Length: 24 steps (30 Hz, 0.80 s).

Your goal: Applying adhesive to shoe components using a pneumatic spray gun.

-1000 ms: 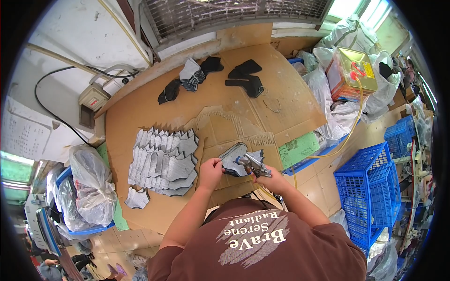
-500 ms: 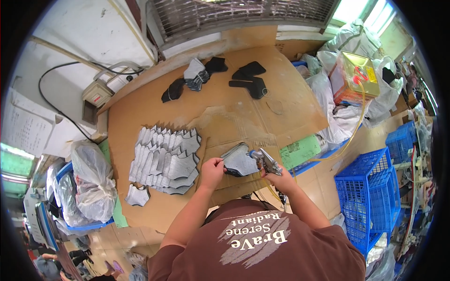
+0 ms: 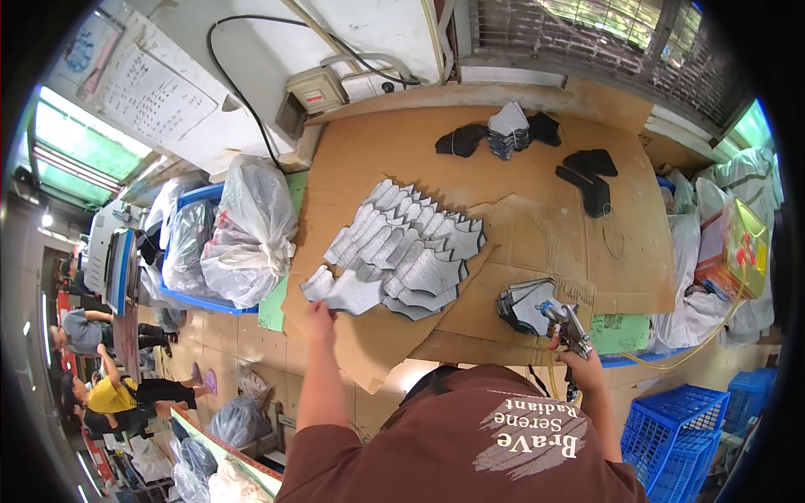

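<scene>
Free cardboard (image 3: 481,290) between grey piles (image 3: 411,256)

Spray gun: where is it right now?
In the head view, right of centre: the spray gun is in the right hand, at the right edge of the small stack of grey pieces near the cardboard's front edge.

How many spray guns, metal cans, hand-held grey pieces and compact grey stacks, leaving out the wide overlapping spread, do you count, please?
Spray gun, in the right hand: 1
Metal can: 1
Grey piece, in the left hand: 1
Compact grey stacks, a far stack and a near stack: 2
Total: 5
</scene>
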Each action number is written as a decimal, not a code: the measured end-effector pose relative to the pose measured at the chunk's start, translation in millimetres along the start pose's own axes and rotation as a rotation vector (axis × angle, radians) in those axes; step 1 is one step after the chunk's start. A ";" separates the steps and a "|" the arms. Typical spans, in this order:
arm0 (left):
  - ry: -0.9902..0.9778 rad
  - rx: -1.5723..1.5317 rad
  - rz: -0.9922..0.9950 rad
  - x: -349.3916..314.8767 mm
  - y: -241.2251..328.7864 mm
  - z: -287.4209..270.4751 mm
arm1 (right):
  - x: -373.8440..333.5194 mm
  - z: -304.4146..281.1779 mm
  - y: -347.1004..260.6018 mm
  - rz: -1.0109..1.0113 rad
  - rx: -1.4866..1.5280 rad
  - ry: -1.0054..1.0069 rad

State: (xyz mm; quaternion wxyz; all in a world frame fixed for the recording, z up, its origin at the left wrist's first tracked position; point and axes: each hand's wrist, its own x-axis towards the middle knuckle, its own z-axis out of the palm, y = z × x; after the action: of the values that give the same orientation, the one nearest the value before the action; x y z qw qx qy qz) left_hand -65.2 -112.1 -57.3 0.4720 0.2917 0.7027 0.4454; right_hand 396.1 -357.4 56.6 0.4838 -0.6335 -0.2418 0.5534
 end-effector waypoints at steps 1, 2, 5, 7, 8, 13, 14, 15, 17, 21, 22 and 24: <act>0.008 -0.002 -0.003 5.5 4.8 -14.3 | 0.5 -0.6 -0.4 0.001 0.003 -0.015; 0.057 0.171 0.006 10.3 8.3 -26.0 | 0.4 -1.6 -1.3 0.004 0.000 -0.021; 0.130 0.505 0.008 18.5 18.8 -22.1 | 0.7 -2.2 -5.4 0.014 -0.016 0.002; 0.170 0.664 0.016 29.7 14.7 -27.6 | 0.3 -2.0 -9.3 -0.027 -0.026 -0.016; 0.223 0.740 0.050 46.0 2.0 -38.6 | 0.4 -1.5 -10.6 -0.027 -0.030 -0.013; 0.535 0.920 0.285 40.4 -7.2 -13.2 | 2.1 -7.0 1.1 0.009 -0.147 -0.048; 0.495 0.918 0.296 31.2 -7.0 4.1 | 3.8 -2.1 0.5 0.062 -0.100 -0.047; 0.382 0.800 0.429 17.6 -3.1 21.5 | 2.4 5.0 -13.5 0.077 -0.165 -0.065; 0.080 0.567 0.688 -27.9 5.5 72.4 | 3.0 11.3 -13.2 0.072 -0.083 -0.046; -0.792 0.535 0.610 -164.9 36.5 178.8 | 0.0 9.2 -10.3 0.005 -0.127 -0.069; -0.888 0.506 0.484 -172.9 15.0 192.1 | -0.7 11.8 -15.9 0.029 -0.128 -0.080; -1.012 0.503 0.196 -200.6 12.4 218.6 | -2.8 11.1 -15.9 0.056 -0.124 -0.073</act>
State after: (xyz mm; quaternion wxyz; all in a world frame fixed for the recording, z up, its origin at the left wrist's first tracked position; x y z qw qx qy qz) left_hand 213.5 -196.7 0.3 0.6220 0.6358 0.4434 0.1110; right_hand 388.5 -349.3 72.8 0.4187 -0.6480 -0.2752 0.5736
